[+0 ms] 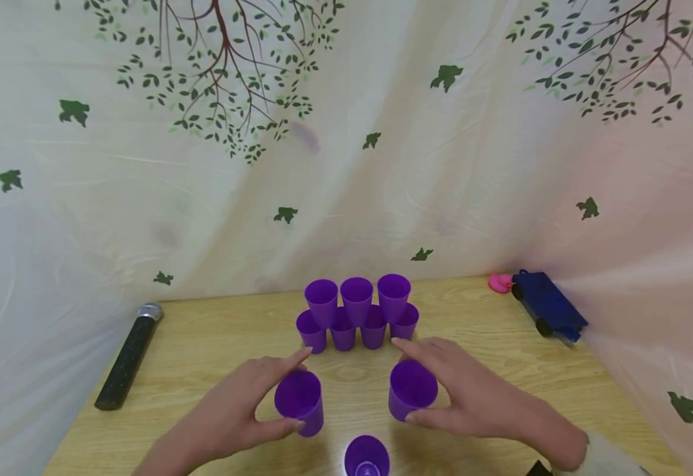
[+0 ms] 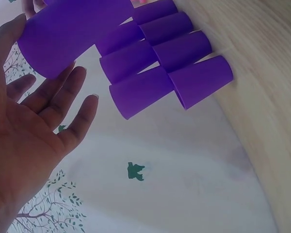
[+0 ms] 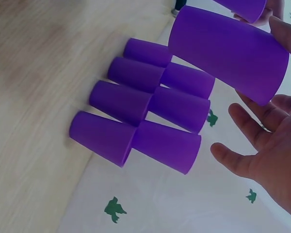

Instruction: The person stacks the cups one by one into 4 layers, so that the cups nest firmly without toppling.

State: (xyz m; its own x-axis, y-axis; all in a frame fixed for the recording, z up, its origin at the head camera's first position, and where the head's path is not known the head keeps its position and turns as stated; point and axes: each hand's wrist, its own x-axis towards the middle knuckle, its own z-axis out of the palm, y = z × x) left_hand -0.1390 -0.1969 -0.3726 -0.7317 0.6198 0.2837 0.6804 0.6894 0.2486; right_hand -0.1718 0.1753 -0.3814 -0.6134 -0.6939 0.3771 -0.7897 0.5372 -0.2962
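Note:
In the head view my left hand (image 1: 248,403) grips a purple plastic cup (image 1: 299,400) between thumb and fingers near its rim. My right hand (image 1: 459,390) holds a matching cup (image 1: 412,396) the same way. Both cups are mouth up and, by the wrist views, raised off the tabletop. Beyond them stands a two-level stack of purple cups, with several in the bottom row (image 1: 343,334) and three in the upper row (image 1: 356,297). The upper cups straddle the gaps between the lower ones. One more purple cup (image 1: 367,453) sits upright at the near edge, between the hands.
A black microphone (image 1: 126,363) with a silver head lies at the table's left. At the back right, a blue toy cart (image 1: 549,304) rests beside a small pink toy (image 1: 500,283). A pale curtain (image 1: 352,198) printed with leaves hangs behind the wooden table (image 1: 215,330).

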